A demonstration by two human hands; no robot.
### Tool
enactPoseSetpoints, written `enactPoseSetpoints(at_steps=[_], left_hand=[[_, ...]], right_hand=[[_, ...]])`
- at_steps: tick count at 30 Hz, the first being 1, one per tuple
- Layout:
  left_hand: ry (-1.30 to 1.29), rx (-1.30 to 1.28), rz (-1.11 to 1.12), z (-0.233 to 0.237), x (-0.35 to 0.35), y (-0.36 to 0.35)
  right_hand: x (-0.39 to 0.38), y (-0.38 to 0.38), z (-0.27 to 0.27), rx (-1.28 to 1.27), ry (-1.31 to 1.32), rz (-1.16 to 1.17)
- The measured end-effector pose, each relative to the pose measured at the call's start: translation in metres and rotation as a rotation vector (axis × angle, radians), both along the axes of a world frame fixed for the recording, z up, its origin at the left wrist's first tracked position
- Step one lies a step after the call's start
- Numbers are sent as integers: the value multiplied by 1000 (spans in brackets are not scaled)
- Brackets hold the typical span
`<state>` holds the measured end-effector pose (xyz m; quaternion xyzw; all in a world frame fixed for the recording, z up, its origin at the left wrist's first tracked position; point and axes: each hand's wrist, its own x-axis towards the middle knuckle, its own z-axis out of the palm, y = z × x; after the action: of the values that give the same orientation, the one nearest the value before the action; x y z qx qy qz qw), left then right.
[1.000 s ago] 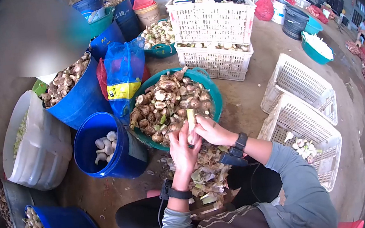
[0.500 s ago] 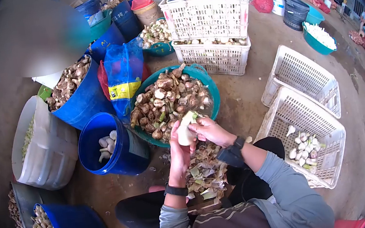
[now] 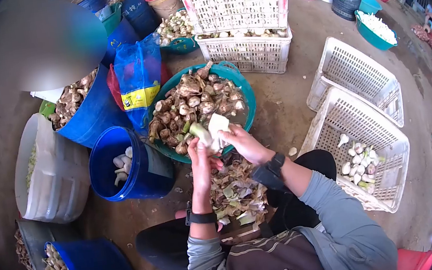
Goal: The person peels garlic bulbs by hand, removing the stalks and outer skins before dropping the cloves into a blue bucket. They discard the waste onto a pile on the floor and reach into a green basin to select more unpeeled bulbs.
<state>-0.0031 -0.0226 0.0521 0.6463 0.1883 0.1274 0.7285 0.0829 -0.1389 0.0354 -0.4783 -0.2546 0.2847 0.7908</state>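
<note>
- In the head view, the left hand has its fingers closed on a whitish garlic bulb with a green stem, held over the near edge of a round green plastic basin.
- The right hand pinches a thin, pale, flat flap, to me like outer skin, just beside the bulb; blur hides whether they're joined.
- I'd say a steady left grip low on the bulb, with the right pulling along the stem, strips cleanest and avoids bruising.
- Brown-skinned garlic bulbs heap in the basin; papery skin scraps lie below the hands, a sensible place to drop waste.
- White bulbs sit in a deep blue plastic bucket, to the left.
</note>
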Motion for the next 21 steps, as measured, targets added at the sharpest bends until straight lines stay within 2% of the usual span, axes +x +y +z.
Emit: enactPoseSetpoints(at_steps=[1, 2, 4, 6, 8, 11, 12, 14, 16, 17, 18, 20, 21], left_hand=[[-20, 103, -27, -8, 1, -1], [-39, 202, -55, -16, 2, 0], [-58, 140, 23, -21, 1, 0], [-155, -100, -6, -12, -3, -3], [-251, -163, -321, -18, -11, 17], [-187, -261, -372, -16, -10, 25], [-187, -261, -374, -19, -8, 24], [-171, -173, -94, -33, 1, 15], [-263, -407, 42, -31, 6, -4], [-253, -459, 106, -36, 8, -3], [-243, -510, 178, -41, 9, -1], [-243, -589, 205, -46, 13, 12], [-260, -727, 221, -52, 12, 20]], right_hand=[[-2, 4, 3, -90, -260, -153], [-6, -1, 5, -140, -360, -61], [-8, -2, 9, -147, -296, -52], [0, -3, 10, 31, 172, -55], [5, -8, 8, 129, 484, 16], [9, -7, -4, 214, 634, 45], [10, -5, -9, 244, 625, -46], [9, 1, -9, 274, 611, -133], [-5, 7, -5, 34, 188, -146], [-8, 4, 2, 28, 82, 23], [-13, 6, 6, -54, 176, -7], [-7, 1, 13, 133, 345, 62], [4, -4, 20, 256, 397, 34]])
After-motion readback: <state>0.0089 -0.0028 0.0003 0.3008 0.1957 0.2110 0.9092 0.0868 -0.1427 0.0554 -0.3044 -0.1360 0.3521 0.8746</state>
